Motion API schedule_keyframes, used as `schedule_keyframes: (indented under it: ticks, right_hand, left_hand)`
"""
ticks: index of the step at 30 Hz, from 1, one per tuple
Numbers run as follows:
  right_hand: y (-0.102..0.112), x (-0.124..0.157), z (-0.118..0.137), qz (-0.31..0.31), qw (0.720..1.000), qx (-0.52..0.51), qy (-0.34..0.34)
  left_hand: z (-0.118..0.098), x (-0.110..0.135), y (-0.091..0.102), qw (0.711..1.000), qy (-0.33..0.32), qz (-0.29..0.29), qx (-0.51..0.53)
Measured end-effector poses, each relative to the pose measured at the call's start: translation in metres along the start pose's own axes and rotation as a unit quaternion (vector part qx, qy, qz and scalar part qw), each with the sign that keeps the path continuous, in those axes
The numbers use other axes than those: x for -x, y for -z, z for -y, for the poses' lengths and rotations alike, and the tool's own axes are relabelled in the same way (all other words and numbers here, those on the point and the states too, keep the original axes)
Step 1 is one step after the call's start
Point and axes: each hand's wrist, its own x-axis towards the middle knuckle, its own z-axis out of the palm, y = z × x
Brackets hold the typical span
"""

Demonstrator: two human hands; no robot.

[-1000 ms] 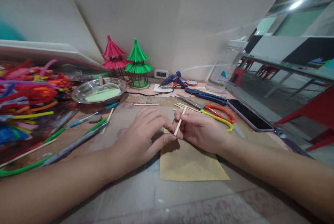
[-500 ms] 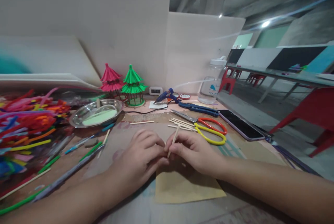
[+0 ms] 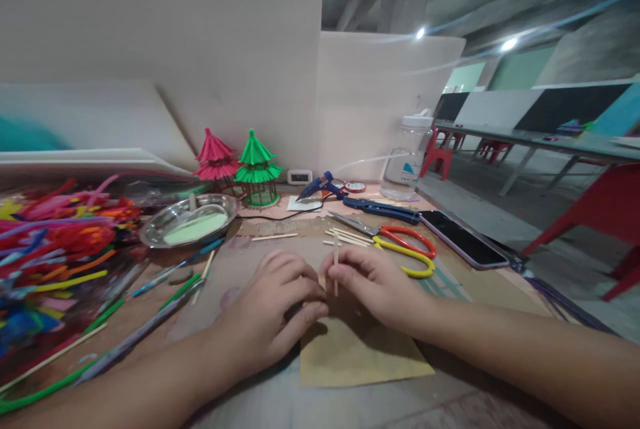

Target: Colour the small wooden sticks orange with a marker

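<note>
Between the thumb and fingers of my right hand (image 3: 373,282) a short, thin wooden stick (image 3: 336,262) stands nearly upright. My left hand (image 3: 283,302) is just left of it, fingers curled and thumb close to the index finger. Whatever lies inside that curl is hidden. Both hands are over a yellow-brown sheet of paper (image 3: 365,362) lying flat on the table. Behind the right hand lie several loose wooden sticks (image 3: 353,238) and scissors (image 3: 407,252) with one red and one yellow handle loop.
At the back stand a pink pagoda model (image 3: 216,156), a green one (image 3: 259,172), a blue glue gun (image 3: 320,186) and a water bottle (image 3: 405,159). Pipe cleaners (image 3: 60,236) and a metal dish (image 3: 150,232) are left; a utility knife (image 3: 383,209) and phone (image 3: 465,239) right.
The stick in my right hand has turned from a slant to nearly upright. My left fingertips have drawn slightly apart from the right hand. The view has shifted a little.
</note>
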Motion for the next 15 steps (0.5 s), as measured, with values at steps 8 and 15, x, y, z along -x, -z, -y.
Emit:
schedule_keyframes:
  ticks: [8,15]
  right_hand:
    - [0.016,-0.005,0.002,-0.001,0.997,-0.067,-0.032]
    - [0.021,-0.002,0.005,0.056,0.991,0.121,-0.001]
  left_hand:
    - [0.0,-0.005,0.0,0.987,0.12,0.109,-0.016]
    - [-0.001,-0.004,0.0,0.981,0.135,0.139,-0.021]
